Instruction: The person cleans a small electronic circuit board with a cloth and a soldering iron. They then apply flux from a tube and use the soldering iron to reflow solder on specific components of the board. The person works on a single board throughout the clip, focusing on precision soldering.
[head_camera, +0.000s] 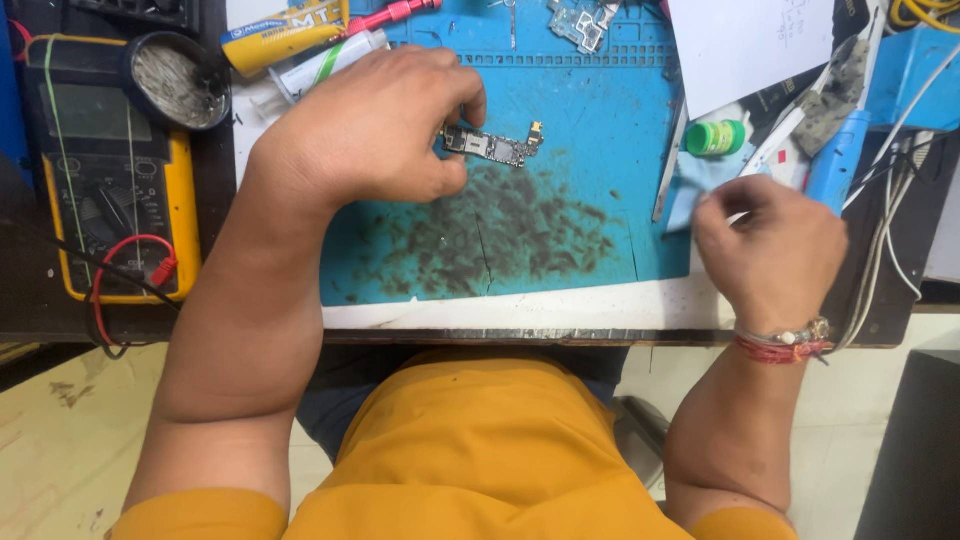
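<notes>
My left hand (375, 125) grips the left end of a small narrow circuit board (495, 148) that lies on a blue work mat (600, 120). The mat is stained dark in its middle. My right hand (768, 245) hovers at the mat's right edge with its fingers curled near a light blue cloth (700, 180); whether it holds something I cannot tell. A metal tweezer (670, 165) lies beside that cloth.
A yellow multimeter (110, 170) with a red lead sits at the left, a round tin (178, 82) above it. Tubes (290, 35) lie at the top left. A green-capped bottle (715, 137), white paper (750, 40), a blue tool (835, 160) and white cables (890, 230) crowd the right.
</notes>
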